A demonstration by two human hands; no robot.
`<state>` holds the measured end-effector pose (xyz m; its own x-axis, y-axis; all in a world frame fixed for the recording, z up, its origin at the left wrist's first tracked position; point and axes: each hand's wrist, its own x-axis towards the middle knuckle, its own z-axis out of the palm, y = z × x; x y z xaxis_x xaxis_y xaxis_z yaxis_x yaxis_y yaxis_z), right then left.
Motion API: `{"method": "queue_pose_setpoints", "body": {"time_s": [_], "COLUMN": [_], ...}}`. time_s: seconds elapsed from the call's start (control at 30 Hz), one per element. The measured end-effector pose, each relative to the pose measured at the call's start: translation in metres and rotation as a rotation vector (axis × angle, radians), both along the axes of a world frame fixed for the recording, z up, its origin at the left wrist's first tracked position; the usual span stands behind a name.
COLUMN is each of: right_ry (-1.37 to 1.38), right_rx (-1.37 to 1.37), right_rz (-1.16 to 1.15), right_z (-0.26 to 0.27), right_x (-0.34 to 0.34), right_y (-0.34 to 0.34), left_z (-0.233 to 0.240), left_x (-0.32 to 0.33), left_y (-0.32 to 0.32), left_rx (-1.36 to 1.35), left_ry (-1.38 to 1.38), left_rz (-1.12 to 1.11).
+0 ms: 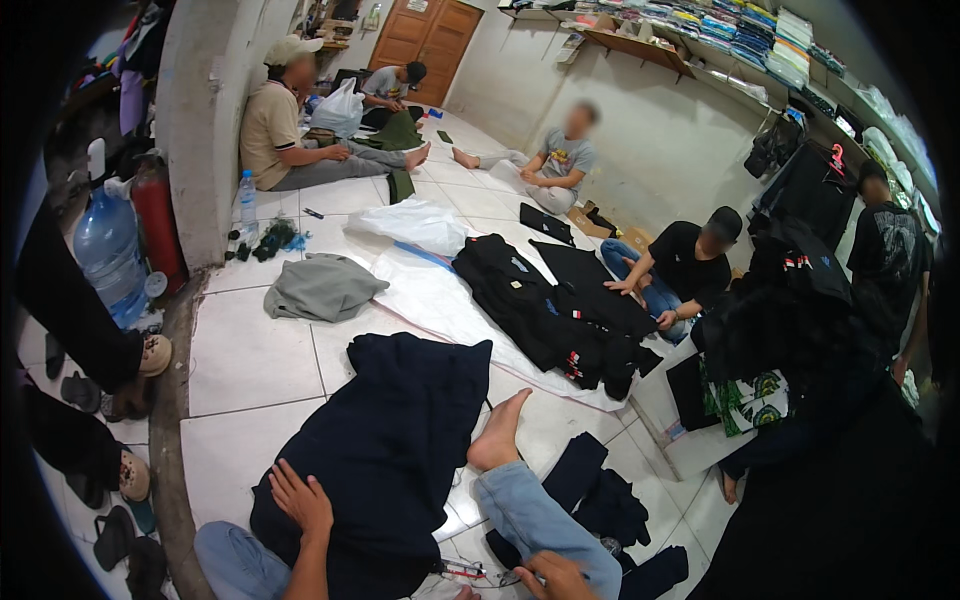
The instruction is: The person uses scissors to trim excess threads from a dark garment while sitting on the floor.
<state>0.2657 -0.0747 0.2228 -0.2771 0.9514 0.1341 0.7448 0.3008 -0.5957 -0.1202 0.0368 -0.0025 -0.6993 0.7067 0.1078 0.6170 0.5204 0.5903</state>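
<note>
My left hand [301,497] lies flat on a dark navy garment [375,442], its fingers spread slightly. The cloth is laid out over the tiles and across my lap, with several folds. My right hand [556,574] is low in the picture beside my jeans-clad leg [544,517]. Its fingers are bent near a small metal item, and I cannot make out whether they grip it. A small cutter-like tool [463,569] lies at the navy garment's lower edge, close to my right hand. More folded navy cloth pieces [611,502] lie beyond my leg.
A grey cloth [324,288] lies ahead on the tiles. Black garments with small patches [517,300] rest on a white sheet [420,289], where a seated person [679,262] handles black cloth. Other people sit farther back. A raised edge [171,450] and sandals [114,536] are left.
</note>
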Motion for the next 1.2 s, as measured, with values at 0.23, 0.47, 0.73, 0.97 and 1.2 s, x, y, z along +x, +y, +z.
{"method": "queue_pose_setpoints", "body": {"time_s": [0.23, 0.47, 0.73, 0.97, 1.2], "right_ry": [1.508, 1.476, 1.36, 1.15, 1.01], "right_rx": [-0.627, -0.586, -0.62, -0.623, -0.607], "right_rz": [-0.238, -0.552, -0.492, -0.342, -0.46], "right_z": [-0.049, -0.046, -0.014, 0.007, 0.028], "right_x": [-0.065, -0.06, -0.046, -0.018, -0.009], "right_y": [0.01, 0.004, -0.003, -0.014, -0.022], "left_z": [0.002, 0.008, 0.013, 0.013, 0.015], "left_x": [-0.016, -0.02, -0.02, -0.019, -0.02], "left_y": [-0.001, 0.004, 0.004, 0.005, 0.006], "left_rx": [-0.209, -0.32, -0.318, -0.333, -0.374], "left_ry": [0.134, 0.091, 0.037, 0.034, 0.009], "left_rz": [-0.156, -0.186, -0.179, -0.173, -0.191]}}
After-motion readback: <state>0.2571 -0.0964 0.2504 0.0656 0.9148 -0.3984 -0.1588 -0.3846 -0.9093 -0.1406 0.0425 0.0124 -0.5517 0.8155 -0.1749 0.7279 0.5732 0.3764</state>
